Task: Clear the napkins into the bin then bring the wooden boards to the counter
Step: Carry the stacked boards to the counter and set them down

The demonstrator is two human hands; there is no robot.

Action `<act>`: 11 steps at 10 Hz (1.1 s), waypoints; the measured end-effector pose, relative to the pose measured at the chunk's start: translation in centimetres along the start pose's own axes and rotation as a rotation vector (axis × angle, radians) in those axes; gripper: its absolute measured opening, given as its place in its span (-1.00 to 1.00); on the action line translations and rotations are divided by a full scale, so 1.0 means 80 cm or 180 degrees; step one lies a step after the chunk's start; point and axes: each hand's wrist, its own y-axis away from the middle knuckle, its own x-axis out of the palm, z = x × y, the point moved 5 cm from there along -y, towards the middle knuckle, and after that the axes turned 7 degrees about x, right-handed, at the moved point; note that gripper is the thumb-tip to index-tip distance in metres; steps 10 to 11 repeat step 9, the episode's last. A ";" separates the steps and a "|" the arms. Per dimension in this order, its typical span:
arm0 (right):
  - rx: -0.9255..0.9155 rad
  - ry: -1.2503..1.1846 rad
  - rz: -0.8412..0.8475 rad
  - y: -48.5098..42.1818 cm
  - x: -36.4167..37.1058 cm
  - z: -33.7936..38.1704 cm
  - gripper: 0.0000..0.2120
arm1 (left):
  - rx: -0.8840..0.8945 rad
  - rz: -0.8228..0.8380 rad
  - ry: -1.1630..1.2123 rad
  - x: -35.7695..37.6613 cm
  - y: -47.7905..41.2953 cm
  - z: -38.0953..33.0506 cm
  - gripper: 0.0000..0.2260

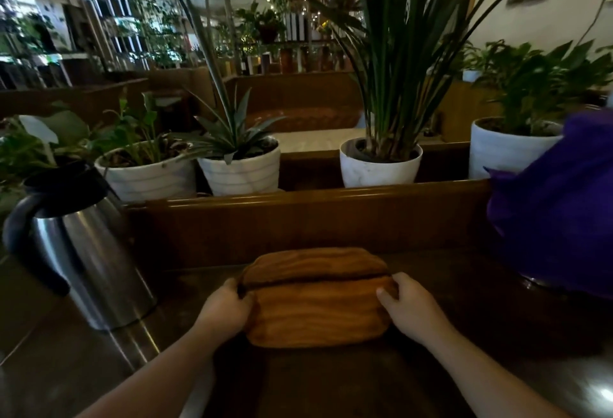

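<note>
Fingers of left hand (229, 309) and right hand (409, 306) clamped on short ends of two stacked rounded-corner, orange-brown grained wooden boards (315, 308) on dark counter (331, 384).

Two wooden boards (316, 298) stacked, two hands on them: left hand (225, 313), right hand (409, 308). One steel jug (83, 251), one purple cloth (557, 218). Four white plant pots on the ledge: (149, 175), (240, 170), (379, 165), (507, 149); pots farther back too blurred to count.
</note>
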 end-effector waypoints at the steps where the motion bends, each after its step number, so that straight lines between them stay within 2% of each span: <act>1: -0.0116 0.0233 0.0010 -0.010 0.000 0.000 -0.71 | -0.0060 -0.0045 -0.0019 0.002 -0.006 -0.003 -0.90; 3: -0.0298 0.0692 0.0121 -0.031 -0.007 0.003 -0.67 | -0.0194 -0.0060 -0.0144 0.003 -0.011 -0.002 -0.78; 4: -0.0390 0.0765 0.0146 -0.040 -0.010 0.002 -0.61 | -0.0226 -0.0101 -0.0269 0.005 -0.012 0.000 -0.76; 7: -0.0505 0.0786 0.0166 -0.046 -0.012 0.003 -0.58 | -0.0137 -0.0320 -0.0331 0.012 0.003 -0.007 -0.74; 8: -0.0460 0.0943 0.0302 -0.036 -0.014 0.005 -0.49 | -0.0034 -0.0231 -0.0378 0.013 0.013 -0.009 -0.71; 9: -0.0784 0.1247 0.0068 -0.008 -0.027 0.021 -0.39 | 0.0322 -0.0299 -0.0667 -0.003 0.032 -0.024 -0.63; 11: -0.0784 0.1247 0.0068 -0.008 -0.027 0.021 -0.39 | 0.0322 -0.0299 -0.0667 -0.003 0.032 -0.024 -0.63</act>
